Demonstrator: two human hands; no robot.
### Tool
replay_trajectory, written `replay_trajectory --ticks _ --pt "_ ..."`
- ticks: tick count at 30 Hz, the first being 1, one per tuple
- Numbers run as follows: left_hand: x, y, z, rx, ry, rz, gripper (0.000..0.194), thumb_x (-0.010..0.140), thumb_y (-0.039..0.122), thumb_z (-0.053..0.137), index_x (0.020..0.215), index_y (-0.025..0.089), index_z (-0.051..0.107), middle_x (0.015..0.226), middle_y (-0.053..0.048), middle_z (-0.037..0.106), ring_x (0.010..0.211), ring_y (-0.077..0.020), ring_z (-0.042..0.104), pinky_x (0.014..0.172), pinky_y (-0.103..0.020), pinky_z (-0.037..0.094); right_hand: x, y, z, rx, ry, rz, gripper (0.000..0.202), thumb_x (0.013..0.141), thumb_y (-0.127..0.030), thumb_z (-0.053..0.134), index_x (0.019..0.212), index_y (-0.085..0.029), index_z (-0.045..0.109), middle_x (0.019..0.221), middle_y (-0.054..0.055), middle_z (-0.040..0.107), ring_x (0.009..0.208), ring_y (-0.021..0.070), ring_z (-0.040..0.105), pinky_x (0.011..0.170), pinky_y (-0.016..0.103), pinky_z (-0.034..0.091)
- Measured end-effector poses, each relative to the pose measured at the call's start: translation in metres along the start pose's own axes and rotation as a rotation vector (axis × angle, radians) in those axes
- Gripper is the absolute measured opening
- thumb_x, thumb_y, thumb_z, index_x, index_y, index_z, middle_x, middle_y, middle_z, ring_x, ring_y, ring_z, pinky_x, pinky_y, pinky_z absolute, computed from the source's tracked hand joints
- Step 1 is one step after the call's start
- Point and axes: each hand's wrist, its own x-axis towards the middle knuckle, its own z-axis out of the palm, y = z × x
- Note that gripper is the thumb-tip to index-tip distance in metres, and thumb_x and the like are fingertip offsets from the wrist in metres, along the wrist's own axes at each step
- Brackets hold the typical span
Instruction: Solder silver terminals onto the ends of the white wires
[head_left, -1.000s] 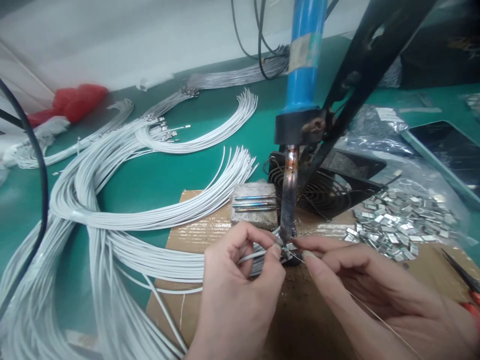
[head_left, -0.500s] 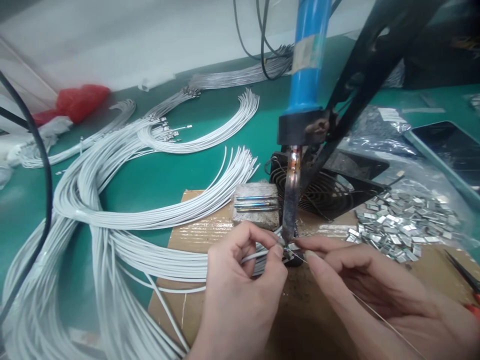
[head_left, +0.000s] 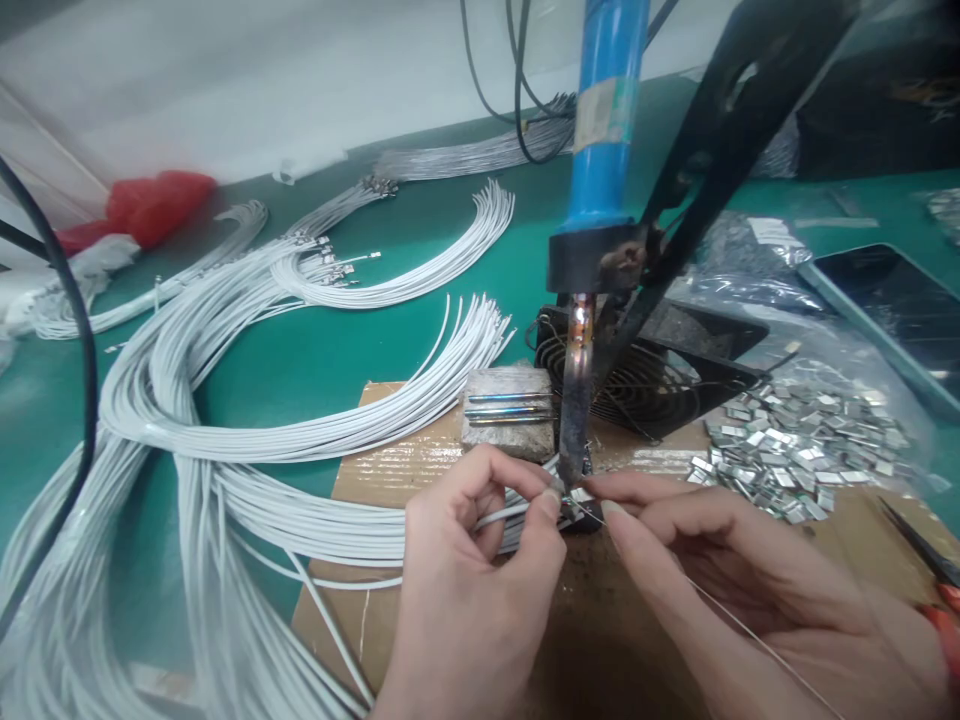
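Note:
My left hand (head_left: 480,580) pinches a white cable (head_left: 493,516) between thumb and forefinger, close to its end. That end lies at the tip of an upright soldering iron (head_left: 576,425) with a blue handle, clamped in a black stand. My right hand (head_left: 735,570) has thumb and forefinger closed on a thin solder wire (head_left: 757,640), which trails back below the palm. A small shiny metal piece (head_left: 580,495) shows between the fingertips of both hands, under the iron's tip. The exact contact there is too small to make out.
Bundles of white cables (head_left: 300,440) spread over the left. Behind the hands are a grey block (head_left: 510,385) with thin metal rods and a black fan (head_left: 637,375). Metal pieces (head_left: 795,450) are heaped on the right, near a phone (head_left: 892,310) and a red-handled tool (head_left: 919,540).
The whole view has shifted slightly, so things appear a little farther left. Both hands keep their grips at the iron's tip, and the small metal piece shows more plainly.

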Motion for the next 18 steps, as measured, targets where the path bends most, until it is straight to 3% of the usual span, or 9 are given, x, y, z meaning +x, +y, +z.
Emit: replay_trajectory --ticks 10,15,18 --pt "-0.001 -0.001 -0.003 0.014 -0.014 0.004 0.011 0.082 0.023 0.070 0.073 0.021 0.065 0.072 0.000 0.067 0.063 -0.0126 0.057 0.050 -0.018 0.041 0.003 -0.002 0.000 -0.022 -0.045 0.022 0.020 0.081 -0.032 0.085 0.066 -0.027 0.073 0.087 -0.001 0.085 0.071 0.0155 0.082 0.076 0.015 0.064" --pt "-0.002 -0.001 -0.002 -0.022 -0.014 0.007 0.010 0.082 0.020 0.071 0.074 0.021 0.065 0.076 0.000 0.071 0.067 -0.0124 0.064 0.056 -0.017 0.048 -0.001 -0.007 0.007 0.074 0.041 0.124 0.020 0.077 -0.033 0.087 0.064 -0.027 0.072 0.087 -0.003 0.084 0.072 0.0138 0.081 0.066 0.009 0.060" --pt "-0.002 -0.001 -0.002 -0.037 -0.011 0.013 0.011 0.082 0.017 0.072 0.073 0.021 0.066 0.076 0.001 0.072 0.067 -0.0113 0.065 0.058 -0.015 0.049 -0.002 -0.009 0.010 0.077 0.075 0.128 0.021 0.075 -0.030 0.088 0.062 -0.026 0.071 0.085 -0.002 0.083 0.069 0.0142 0.080 0.071 0.012 0.062"
